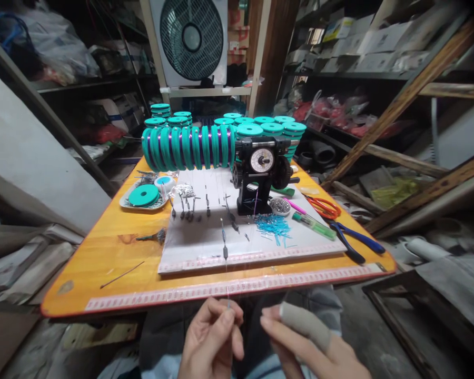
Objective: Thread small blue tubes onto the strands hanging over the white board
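Left hand (211,342) pinches thin line (226,273); no legible writing on winder dial (261,160).

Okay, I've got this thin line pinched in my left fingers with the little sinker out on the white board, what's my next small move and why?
Probably bring the right hand, with its grey fabric finger sleeve, across to take the thin line beside the left hand. The line runs from that pinch up to the small dark sinker on the white board, and the right fingers are close but appear not to grip it.
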A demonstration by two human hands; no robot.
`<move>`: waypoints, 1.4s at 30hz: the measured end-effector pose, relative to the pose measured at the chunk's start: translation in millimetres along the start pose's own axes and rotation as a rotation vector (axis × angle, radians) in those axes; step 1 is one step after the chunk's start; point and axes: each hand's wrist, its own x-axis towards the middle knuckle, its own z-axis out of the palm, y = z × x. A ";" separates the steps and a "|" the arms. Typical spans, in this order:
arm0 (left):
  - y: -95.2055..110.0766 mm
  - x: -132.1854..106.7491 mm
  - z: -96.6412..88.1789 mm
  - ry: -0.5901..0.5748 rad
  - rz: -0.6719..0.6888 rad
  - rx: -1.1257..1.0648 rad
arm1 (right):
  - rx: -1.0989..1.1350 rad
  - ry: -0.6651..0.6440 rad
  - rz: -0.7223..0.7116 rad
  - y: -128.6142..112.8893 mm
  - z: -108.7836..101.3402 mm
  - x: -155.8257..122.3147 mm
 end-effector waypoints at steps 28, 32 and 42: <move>33.6 1.1 5.5 -0.101 0.630 1.042 | 0.177 -0.090 -0.359 29.8 1.7 67.6; 35.2 3.4 5.4 -0.139 0.906 1.116 | 0.403 -0.315 -0.197 18.7 6.3 84.1; 27.9 8.6 2.1 -0.281 1.176 1.206 | 0.289 -0.231 -0.060 5.7 13.4 89.5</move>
